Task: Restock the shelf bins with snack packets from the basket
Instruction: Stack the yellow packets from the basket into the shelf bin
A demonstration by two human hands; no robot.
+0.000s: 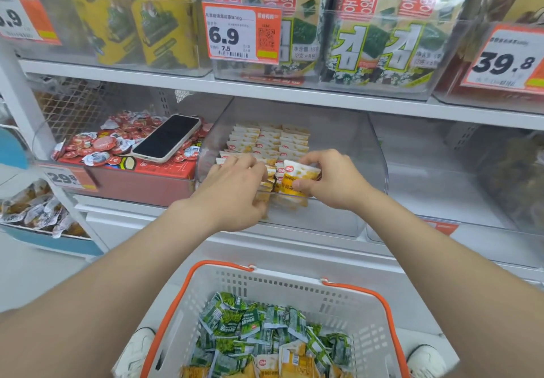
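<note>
At the centre of the frame a clear bin (378, 154) on the lower shelf holds neat rows of yellow packets (265, 139) standing on edge. At its front lip the right hand (332, 180) pinches a single packet (297, 176) between thumb and fingers; it stands upright, long axis up the frame, printed face toward us. The left hand (235, 183) curls into the front row, fingertips hidden, grip unclear. At the bottom, the white basket (294, 286) holds mostly green packets (235, 324).
</note>
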